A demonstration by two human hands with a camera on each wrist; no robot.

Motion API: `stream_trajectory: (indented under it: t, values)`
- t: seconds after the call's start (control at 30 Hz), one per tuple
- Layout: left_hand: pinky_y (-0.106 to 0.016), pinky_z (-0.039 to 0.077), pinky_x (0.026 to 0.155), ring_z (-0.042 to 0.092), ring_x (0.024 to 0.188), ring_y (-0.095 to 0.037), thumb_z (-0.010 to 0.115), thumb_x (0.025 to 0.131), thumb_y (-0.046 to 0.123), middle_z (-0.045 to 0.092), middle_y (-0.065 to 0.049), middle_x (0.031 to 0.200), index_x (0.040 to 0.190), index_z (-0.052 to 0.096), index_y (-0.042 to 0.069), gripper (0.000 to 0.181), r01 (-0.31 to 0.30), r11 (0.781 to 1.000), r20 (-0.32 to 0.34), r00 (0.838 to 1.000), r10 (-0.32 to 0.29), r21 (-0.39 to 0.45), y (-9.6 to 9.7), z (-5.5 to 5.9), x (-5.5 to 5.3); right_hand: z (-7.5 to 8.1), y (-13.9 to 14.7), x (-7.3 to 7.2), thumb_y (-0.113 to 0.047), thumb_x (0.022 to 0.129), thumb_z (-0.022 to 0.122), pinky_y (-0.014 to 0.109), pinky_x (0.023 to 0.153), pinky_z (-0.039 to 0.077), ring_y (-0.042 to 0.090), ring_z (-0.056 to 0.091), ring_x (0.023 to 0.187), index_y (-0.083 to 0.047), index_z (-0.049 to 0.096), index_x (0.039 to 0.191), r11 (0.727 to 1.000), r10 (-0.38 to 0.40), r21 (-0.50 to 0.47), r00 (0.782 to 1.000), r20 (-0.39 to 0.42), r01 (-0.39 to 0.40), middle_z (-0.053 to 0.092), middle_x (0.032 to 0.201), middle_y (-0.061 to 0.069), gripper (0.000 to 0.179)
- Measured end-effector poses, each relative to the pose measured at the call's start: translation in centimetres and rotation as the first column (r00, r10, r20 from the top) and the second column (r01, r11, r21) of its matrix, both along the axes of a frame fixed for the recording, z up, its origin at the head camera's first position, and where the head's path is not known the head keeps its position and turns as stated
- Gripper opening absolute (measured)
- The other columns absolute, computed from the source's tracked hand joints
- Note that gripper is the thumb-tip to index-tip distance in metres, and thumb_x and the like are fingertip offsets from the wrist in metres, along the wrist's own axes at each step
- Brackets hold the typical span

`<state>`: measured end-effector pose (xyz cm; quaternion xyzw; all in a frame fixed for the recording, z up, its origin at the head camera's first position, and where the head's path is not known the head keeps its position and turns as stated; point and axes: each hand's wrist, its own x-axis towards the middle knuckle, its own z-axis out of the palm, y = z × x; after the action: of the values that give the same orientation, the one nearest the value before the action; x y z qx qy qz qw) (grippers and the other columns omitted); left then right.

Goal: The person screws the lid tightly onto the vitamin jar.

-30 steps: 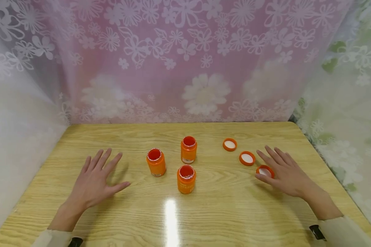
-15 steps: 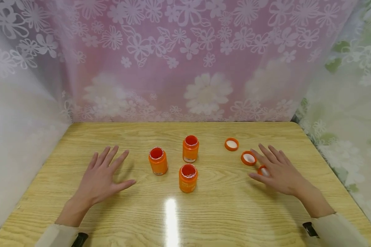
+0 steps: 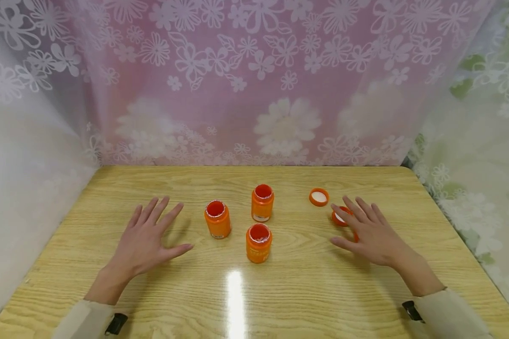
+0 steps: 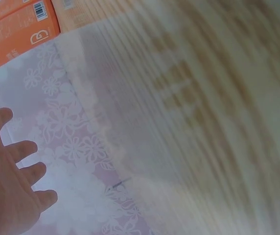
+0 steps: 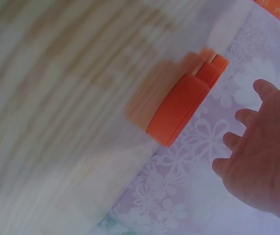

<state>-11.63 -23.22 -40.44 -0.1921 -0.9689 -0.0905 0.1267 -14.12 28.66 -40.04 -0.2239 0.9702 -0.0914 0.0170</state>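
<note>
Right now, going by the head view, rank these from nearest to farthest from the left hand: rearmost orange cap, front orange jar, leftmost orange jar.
From the left hand:
1. Leftmost orange jar, just to the hand's right.
2. Front orange jar, farther right, nearer the wearer.
3. Rearmost orange cap, well to the right and farther back.

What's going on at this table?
A person holds their left hand and right hand above a wood-grain table, fingers spread, gripping nothing. Three uncapped orange bottles stand upright between the hands. Their three orange lids are off, lying on the right; from above, the right hand partly covers two.
</note>
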Motion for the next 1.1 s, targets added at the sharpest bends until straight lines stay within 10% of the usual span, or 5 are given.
stream_trajectory:
  t: [1.1]
  values:
    - [-0.06,0.013,0.109,0.02,0.139,-0.039,0.049,0.075,0.08,0.029,-0.017,0.152,0.148,0.038,0.023,0.094,-0.016,0.997,-0.028,1.0,0.014,-0.079,2.3,0.1,-1.1,-0.1,-5.7,-1.1,-0.075,0.086,0.036,0.063,0.108,0.0,0.037,0.005,0.143,-0.024,0.026,0.152,0.991,0.09,0.102,0.995,-0.033,-0.086,0.012,0.158,0.009,0.084]
